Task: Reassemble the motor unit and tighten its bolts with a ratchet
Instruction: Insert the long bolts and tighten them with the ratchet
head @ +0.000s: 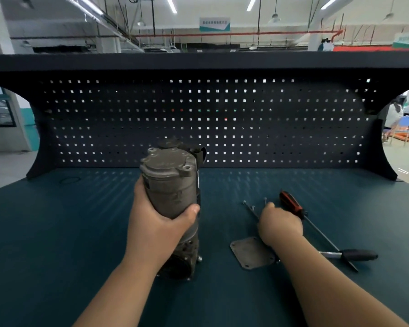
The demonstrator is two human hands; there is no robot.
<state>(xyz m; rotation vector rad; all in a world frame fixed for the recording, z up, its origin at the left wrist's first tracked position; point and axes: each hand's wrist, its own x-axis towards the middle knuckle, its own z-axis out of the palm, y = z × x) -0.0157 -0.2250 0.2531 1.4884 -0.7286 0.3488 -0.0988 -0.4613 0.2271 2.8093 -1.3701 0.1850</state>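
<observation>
Left hand grips the grey cylindrical metal motor unit, steadying it upright on the bench; right hand seemingly pinches thin bolts.

Dark teal workbench under a black pegboard and shelf, striplit workshop ceiling beyond.

Dark pegboard behind teal bench top, orange-handled screwdriver at right.
</observation>
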